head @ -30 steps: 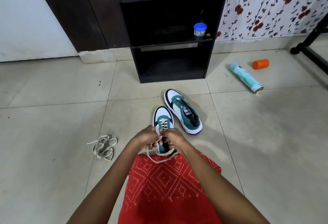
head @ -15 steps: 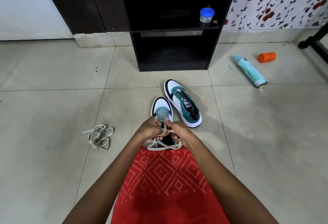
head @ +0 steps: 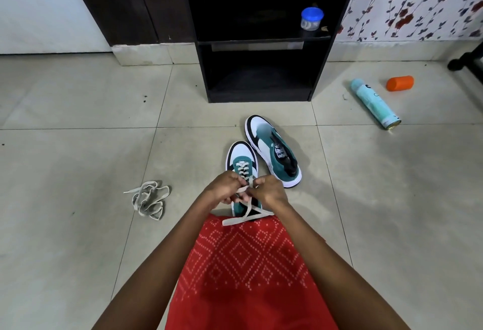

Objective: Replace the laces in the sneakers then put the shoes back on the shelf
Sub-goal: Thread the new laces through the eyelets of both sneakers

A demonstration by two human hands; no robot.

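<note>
Far to the left, a spare lace point(head: 149, 199) is lying bunched on the floor tiles, well apart from the work. Moving inward, the left hand point(head: 223, 190) is pinching one run of the working lace point(head: 230, 222), fingers curled tight around it. Between the two hands the near sneaker point(head: 241, 153) is sitting on the floor, toe pointing away toward the shelf point(head: 258, 95), heel just at the person's red garment point(head: 243, 264). Its lower eyelets are carrying crossed lacing, and the free ends are trailing back over the heel onto the cloth. The right hand point(head: 269, 193) is gripping the other run in the same way, touching the left hand above the tongue. The next pull looks likely to run along the shoe's long axis, toward the person, with both hands equally close. Just right of this, the second sneaker point(head: 273, 152) is lying unlaced, angled slightly left. Farther right, a spray can point(head: 375, 105) and an orange cap point(head: 400, 83) are lying on the floor.
</note>
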